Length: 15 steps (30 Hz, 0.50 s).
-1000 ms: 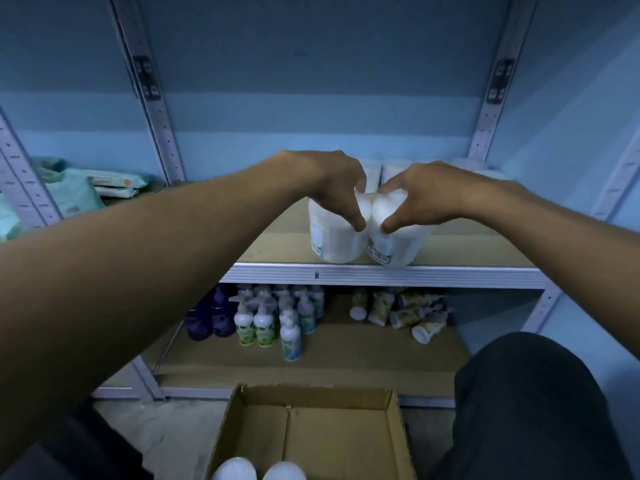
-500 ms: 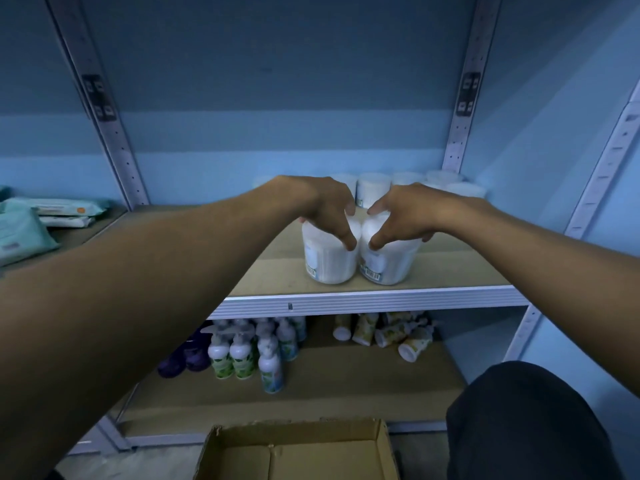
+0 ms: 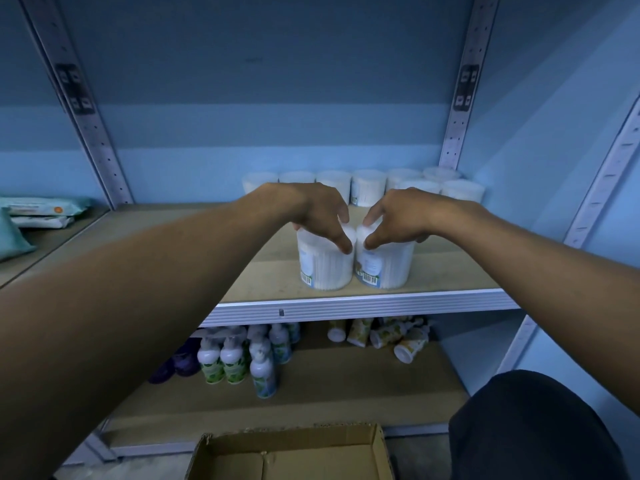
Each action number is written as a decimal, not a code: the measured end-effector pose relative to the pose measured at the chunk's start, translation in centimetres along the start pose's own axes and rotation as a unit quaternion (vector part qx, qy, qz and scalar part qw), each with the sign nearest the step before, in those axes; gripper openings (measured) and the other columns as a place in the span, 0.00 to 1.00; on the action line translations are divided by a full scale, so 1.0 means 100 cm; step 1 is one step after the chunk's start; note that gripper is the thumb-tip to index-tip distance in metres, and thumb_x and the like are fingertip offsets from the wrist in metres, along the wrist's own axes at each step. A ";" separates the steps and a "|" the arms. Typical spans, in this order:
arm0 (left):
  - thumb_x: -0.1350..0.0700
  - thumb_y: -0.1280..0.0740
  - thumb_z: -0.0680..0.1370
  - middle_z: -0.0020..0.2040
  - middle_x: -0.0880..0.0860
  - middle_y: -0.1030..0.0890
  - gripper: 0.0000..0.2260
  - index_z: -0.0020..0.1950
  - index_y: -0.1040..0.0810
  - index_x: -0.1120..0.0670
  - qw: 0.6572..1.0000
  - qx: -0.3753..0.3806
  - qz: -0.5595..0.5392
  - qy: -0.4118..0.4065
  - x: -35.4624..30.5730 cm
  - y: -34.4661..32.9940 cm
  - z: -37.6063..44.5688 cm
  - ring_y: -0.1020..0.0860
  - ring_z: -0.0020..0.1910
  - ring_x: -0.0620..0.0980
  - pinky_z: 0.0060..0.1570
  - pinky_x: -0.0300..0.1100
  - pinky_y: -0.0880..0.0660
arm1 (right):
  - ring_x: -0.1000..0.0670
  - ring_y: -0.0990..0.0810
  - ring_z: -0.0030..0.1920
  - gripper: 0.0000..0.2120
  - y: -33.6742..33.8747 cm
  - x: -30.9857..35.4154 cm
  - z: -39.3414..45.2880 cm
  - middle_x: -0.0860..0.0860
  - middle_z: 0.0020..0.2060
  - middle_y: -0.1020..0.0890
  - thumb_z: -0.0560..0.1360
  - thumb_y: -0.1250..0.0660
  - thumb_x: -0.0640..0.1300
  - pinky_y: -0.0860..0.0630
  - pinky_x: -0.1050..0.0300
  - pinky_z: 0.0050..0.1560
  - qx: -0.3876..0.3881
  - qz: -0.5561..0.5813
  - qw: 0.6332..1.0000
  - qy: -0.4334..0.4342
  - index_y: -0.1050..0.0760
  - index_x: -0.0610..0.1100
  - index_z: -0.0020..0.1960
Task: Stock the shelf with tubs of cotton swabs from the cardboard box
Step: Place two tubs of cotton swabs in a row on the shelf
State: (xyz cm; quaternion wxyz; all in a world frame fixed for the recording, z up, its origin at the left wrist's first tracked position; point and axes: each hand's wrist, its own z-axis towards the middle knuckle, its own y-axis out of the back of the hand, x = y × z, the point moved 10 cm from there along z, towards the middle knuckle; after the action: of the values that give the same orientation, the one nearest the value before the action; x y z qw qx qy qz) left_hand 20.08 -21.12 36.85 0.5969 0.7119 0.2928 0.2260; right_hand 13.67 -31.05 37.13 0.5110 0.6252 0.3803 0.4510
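Two white tubs of cotton swabs stand side by side, touching, near the front of the wooden shelf. My left hand grips the lid of the left tub from above. My right hand grips the lid of the right tub the same way. Both tubs rest upright on the board. A row of several more tubs lines the back of the shelf. The open cardboard box lies on the floor below, only its far end in view.
Pump bottles and toppled small bottles fill the lower shelf. Wipe packs lie on the neighbouring shelf at left. Metal uprights frame the bay. My dark-clad knee is at bottom right.
The camera has tilted upward, so the shelf sits lower in view and the box has mostly dropped out. Both hands stay on the two tubs.
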 end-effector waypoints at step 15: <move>0.42 0.23 0.68 0.62 0.45 0.22 0.24 0.61 0.19 0.47 0.994 -0.100 -0.009 -0.045 0.002 0.006 -0.032 0.26 0.62 0.47 0.59 0.44 0.27 | 0.46 0.23 0.56 0.20 0.001 0.002 -0.018 0.50 0.55 0.21 0.67 0.21 0.49 0.28 0.53 0.44 -0.100 -0.044 0.993 0.039 0.20 0.58 0.57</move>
State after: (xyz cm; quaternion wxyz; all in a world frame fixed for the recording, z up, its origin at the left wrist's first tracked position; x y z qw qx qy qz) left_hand 18.17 -18.73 38.02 0.6797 0.6553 0.2486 0.2165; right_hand 12.00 -30.37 37.34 0.5749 0.5359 0.3799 0.4879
